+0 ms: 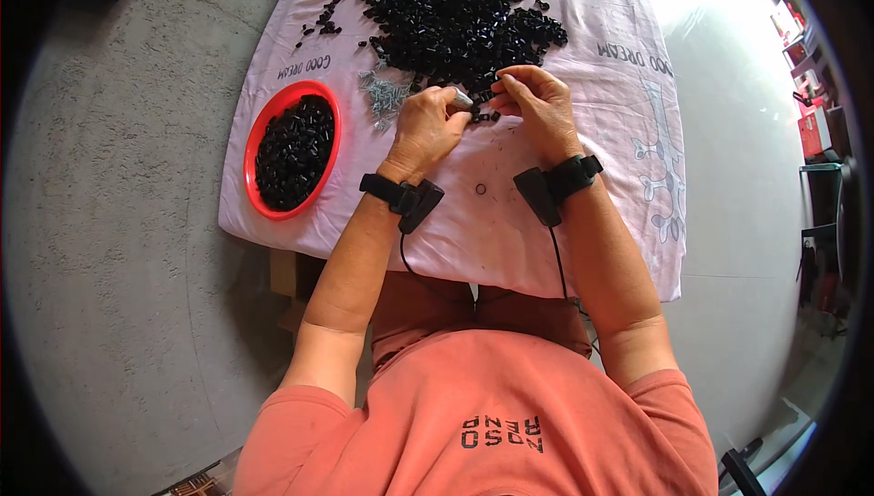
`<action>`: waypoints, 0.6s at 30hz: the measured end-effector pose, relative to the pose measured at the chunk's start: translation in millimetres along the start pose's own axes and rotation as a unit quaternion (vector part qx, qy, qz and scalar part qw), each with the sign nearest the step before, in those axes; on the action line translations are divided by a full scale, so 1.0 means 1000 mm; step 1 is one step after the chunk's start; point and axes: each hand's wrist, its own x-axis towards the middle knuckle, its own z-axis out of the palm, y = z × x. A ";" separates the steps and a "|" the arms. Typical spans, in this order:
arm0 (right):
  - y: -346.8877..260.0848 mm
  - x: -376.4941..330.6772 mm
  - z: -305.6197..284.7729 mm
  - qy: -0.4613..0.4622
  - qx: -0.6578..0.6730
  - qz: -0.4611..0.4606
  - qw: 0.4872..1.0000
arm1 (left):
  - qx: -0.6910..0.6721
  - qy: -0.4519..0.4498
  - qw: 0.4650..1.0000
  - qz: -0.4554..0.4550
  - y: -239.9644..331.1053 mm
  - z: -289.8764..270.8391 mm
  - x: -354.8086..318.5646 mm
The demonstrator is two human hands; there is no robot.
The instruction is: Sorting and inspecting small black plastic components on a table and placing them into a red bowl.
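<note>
From the head view I see my left hand (426, 127) and my right hand (537, 104) brought close together over the pink cloth (510, 223) that covers the desk. The left grip is pinched on a small pale piece (462, 98) between thumb and fingertips; the right grip is curled, fingertips at a small black piece (485, 95), though I cannot tell if it truly holds it. Just beyond both hands lies the big heap of black pieces (451, 9), with a small pile of grey metal parts (387, 93) just left of my left hand. A red bowl (259, 132) filled with black pieces sits well to the left. Each wrist carries a black strapped device (405, 197).
</note>
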 end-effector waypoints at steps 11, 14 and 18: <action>0.001 -0.001 0.002 -0.020 -0.038 0.012 0.999 | 0.007 -0.020 1.000 0.004 0.003 -0.004 -0.007; 0.006 0.000 0.001 -0.021 -0.040 0.002 0.999 | 0.005 -0.019 1.000 0.020 0.004 -0.004 -0.011; 0.010 0.000 0.004 -0.030 -0.089 0.001 0.996 | 0.014 -0.018 1.000 0.013 0.010 -0.004 -0.017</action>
